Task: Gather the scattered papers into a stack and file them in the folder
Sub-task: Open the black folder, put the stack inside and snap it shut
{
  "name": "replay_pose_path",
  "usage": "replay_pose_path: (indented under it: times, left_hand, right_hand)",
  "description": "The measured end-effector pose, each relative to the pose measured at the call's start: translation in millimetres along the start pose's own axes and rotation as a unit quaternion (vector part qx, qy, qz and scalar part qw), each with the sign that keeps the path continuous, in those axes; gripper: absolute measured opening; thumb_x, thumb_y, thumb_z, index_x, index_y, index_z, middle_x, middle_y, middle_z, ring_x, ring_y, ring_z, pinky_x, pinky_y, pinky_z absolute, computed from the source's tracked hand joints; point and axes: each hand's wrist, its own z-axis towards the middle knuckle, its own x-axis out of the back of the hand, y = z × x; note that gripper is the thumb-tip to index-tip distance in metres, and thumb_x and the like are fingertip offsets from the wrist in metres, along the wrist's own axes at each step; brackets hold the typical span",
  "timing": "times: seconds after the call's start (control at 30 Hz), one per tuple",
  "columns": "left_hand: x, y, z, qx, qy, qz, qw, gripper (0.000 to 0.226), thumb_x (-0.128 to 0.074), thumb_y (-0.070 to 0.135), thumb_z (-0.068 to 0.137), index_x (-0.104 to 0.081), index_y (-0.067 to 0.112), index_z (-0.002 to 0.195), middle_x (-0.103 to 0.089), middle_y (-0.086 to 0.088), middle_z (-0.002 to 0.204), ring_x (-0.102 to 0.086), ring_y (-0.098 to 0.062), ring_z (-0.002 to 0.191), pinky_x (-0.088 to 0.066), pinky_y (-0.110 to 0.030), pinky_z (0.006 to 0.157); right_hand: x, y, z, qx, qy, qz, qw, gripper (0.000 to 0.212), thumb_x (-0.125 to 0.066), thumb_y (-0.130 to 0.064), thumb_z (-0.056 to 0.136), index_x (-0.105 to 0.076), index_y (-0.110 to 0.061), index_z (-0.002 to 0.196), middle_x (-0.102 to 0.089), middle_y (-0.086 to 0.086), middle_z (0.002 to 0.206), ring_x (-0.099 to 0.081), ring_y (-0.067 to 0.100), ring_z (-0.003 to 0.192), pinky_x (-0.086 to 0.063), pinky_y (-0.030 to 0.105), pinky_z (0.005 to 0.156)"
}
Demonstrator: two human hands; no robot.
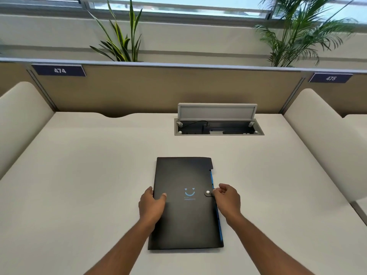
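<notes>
A black folder (184,219) with a blue smiley print lies flat and closed on the white desk (79,185), straight in front of me. Its snap tab (208,193) with a silver button wraps over the right edge, where blue inner dividers show. My left hand (152,205) rests on the folder's left edge, thumb on the cover. My right hand (227,198) sits at the right edge with thumb and forefinger pinched on the snap tab. No loose papers are visible on the desk.
An open cable hatch (218,127) with its grey lid raised sits in the desk behind the folder. Padded cream dividers stand at the left (21,120) and right (321,139). A beige back panel (168,90) carries number plates 474 and 475, with plants behind.
</notes>
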Motion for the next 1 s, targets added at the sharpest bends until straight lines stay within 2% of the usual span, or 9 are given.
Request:
replay_pose_path:
  times: [0.17, 0.27, 0.37, 0.4, 0.47, 0.67, 0.87, 1.0]
  left_hand:
    - [30, 11, 20, -0.020, 0.022, -0.001, 1.000, 0.059, -0.069, 0.028, 0.088, -0.049, 0.013, 0.141, -0.058, -0.004, 0.139, -0.055, -0.026, 0.125, -0.042, -0.033, 0.100]
    - [52, 18, 38, -0.031, 0.028, -0.003, 0.999, 0.056, -0.069, 0.028, 0.088, -0.052, 0.013, 0.138, -0.060, -0.004, 0.136, -0.058, -0.026, 0.118, -0.043, -0.032, 0.096]
    - [73, 26, 57, -0.045, 0.021, -0.007, 0.999, 0.046, -0.070, 0.027, 0.087, -0.059, 0.016, 0.130, -0.064, -0.001, 0.127, -0.056, -0.018, 0.097, -0.044, -0.029, 0.086]
    - [79, 28, 64, -0.051, 0.014, -0.007, 0.999, 0.045, -0.071, 0.028, 0.086, -0.060, 0.017, 0.128, -0.065, -0.001, 0.126, -0.056, -0.017, 0.095, -0.044, -0.029, 0.086]
    - [91, 34, 80, -0.051, 0.002, -0.006, 0.999, 0.050, -0.073, 0.029, 0.085, -0.058, 0.016, 0.131, -0.064, -0.002, 0.128, -0.058, -0.019, 0.102, -0.047, -0.032, 0.093]
    - [123, 57, 138, -0.044, 0.003, -0.014, 0.999, 0.069, -0.076, 0.032, 0.082, -0.049, 0.013, 0.143, -0.054, -0.005, 0.143, -0.051, -0.027, 0.129, -0.041, -0.044, 0.111]
    - [132, 86, 201, -0.050, 0.004, -0.028, 0.998, 0.067, -0.075, 0.032, 0.082, -0.050, 0.014, 0.142, -0.056, -0.005, 0.141, -0.053, -0.028, 0.127, -0.043, -0.047, 0.110]
    - [128, 97, 238, -0.048, 0.002, -0.023, 0.999, 0.067, -0.075, 0.033, 0.083, -0.049, 0.014, 0.142, -0.056, -0.005, 0.141, -0.053, -0.029, 0.126, -0.044, -0.046, 0.109]
  right_hand:
    - [-28, -25, -7, 0.009, 0.000, 0.022, 1.000, 0.050, -0.068, -0.024, 0.090, -0.061, -0.013, 0.139, -0.071, -0.004, 0.121, -0.064, 0.020, 0.118, -0.048, 0.038, 0.108]
    - [-49, -40, -8, 0.011, 0.000, 0.030, 0.999, 0.051, -0.069, -0.023, 0.089, -0.061, -0.013, 0.138, -0.070, -0.007, 0.112, -0.064, 0.019, 0.116, -0.049, 0.038, 0.107]
    - [-70, -59, -6, 0.011, -0.002, 0.043, 0.999, 0.052, -0.070, -0.023, 0.088, -0.061, -0.012, 0.139, -0.068, -0.012, 0.105, -0.064, 0.019, 0.114, -0.049, 0.038, 0.107]
    - [-77, -66, -5, 0.010, -0.001, 0.048, 0.999, 0.053, -0.070, -0.024, 0.088, -0.060, -0.012, 0.139, -0.068, -0.014, 0.102, -0.064, 0.018, 0.112, -0.048, 0.037, 0.105]
    - [-91, -82, -1, 0.016, 0.001, 0.053, 0.998, 0.056, -0.072, -0.028, 0.088, -0.059, -0.013, 0.139, -0.068, -0.016, 0.097, -0.062, 0.016, 0.107, -0.047, 0.033, 0.100]
    - [-134, -136, 23, 0.035, 0.000, 0.051, 0.998, 0.062, -0.076, -0.035, 0.085, -0.059, -0.015, 0.141, -0.066, -0.010, 0.107, -0.059, 0.015, 0.103, -0.044, 0.029, 0.094]
    - [-168, -179, 67, 0.055, 0.009, 0.032, 0.998, 0.061, -0.076, -0.038, 0.085, -0.059, -0.015, 0.140, -0.072, -0.003, 0.118, -0.065, 0.020, 0.110, -0.048, 0.032, 0.095]
    - [-188, -198, 97, 0.053, 0.014, 0.029, 0.998, 0.061, -0.076, -0.038, 0.083, -0.061, -0.017, 0.138, -0.071, -0.006, 0.115, -0.065, 0.017, 0.105, -0.048, 0.031, 0.093]
